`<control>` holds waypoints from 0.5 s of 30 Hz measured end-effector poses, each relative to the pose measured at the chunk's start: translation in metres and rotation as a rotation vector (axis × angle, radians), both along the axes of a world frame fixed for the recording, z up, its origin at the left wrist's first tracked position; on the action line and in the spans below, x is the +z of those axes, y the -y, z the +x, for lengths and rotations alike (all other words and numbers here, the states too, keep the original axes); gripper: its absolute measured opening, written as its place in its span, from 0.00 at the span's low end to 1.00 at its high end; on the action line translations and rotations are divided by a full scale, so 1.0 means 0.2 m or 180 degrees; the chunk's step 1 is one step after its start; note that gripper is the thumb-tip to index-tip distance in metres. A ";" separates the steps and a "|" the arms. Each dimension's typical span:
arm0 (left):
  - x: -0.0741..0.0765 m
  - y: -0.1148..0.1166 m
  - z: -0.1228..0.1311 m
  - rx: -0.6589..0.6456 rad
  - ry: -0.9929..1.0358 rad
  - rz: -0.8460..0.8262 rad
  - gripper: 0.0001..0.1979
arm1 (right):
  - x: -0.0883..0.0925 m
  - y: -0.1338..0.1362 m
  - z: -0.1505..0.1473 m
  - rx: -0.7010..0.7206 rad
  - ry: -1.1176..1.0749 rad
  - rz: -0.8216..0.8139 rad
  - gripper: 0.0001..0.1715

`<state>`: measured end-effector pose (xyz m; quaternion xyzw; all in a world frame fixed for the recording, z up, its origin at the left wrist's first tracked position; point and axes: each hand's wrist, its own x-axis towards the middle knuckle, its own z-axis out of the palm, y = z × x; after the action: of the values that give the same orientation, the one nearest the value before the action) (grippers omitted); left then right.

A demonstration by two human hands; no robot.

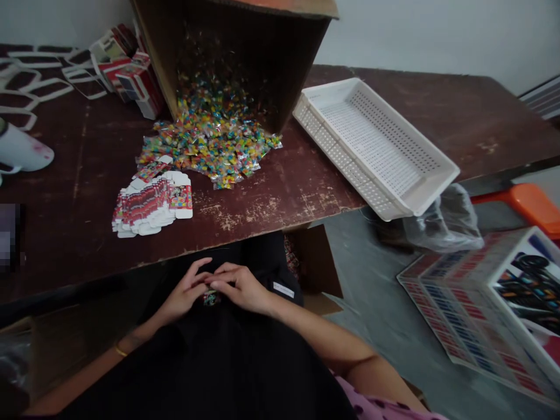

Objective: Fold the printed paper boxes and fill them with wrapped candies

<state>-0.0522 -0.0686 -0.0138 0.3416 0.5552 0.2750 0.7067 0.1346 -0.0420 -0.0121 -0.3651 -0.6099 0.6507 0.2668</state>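
On the dark brown table (105, 146), an open cardboard box (301, 49) faces the person, a white perforated basket (350, 163) beside it juts past the front edge, and a heap of colourful wrapped pieces (219, 140) spills out to a fanned stack of printed cartons (146, 204). Below the edge, the left hand (189, 289) and right hand (240, 286) together pinch a small printed item (212, 299), perhaps a carton, though mostly hidden.
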 end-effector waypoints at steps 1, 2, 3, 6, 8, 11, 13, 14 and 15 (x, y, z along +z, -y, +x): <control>-0.01 -0.01 0.00 -0.0048 0.0113 -0.0182 0.29 | 0.01 0.00 -0.01 0.0032 0.0085 0.0178 0.15; -0.02 -0.01 0.00 -0.0070 0.0211 -0.0317 0.29 | 0.00 0.00 -0.01 0.0036 0.0129 0.0210 0.15; -0.03 -0.02 -0.01 -0.0053 0.0335 -0.0420 0.27 | 0.00 -0.01 -0.01 0.0022 0.0148 0.0150 0.15; -0.04 -0.01 -0.03 -0.0046 0.0902 -0.0582 0.26 | -0.03 -0.04 0.00 0.0008 0.0153 -0.0099 0.13; -0.05 0.00 -0.06 -0.0178 0.0997 -0.0546 0.29 | -0.04 -0.04 0.01 0.0196 0.0175 0.0068 0.13; -0.04 0.00 -0.07 -0.0464 0.0835 -0.0429 0.34 | -0.02 0.00 0.04 0.0642 0.0323 0.0797 0.18; -0.02 -0.01 -0.06 -0.0577 0.0801 -0.0312 0.35 | 0.00 0.01 0.07 0.0867 0.0482 0.1263 0.21; -0.01 -0.01 -0.06 -0.0606 0.0778 -0.0202 0.35 | 0.01 -0.02 0.08 0.1010 0.0520 0.1458 0.21; 0.00 -0.02 -0.05 -0.0640 0.0702 -0.0062 0.34 | 0.02 -0.07 0.09 0.1200 0.0507 0.1637 0.19</control>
<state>-0.0625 -0.0637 -0.0141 0.3563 0.4399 0.2333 0.7906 0.1519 -0.0287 -0.0080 -0.2162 -0.8301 0.4827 0.1767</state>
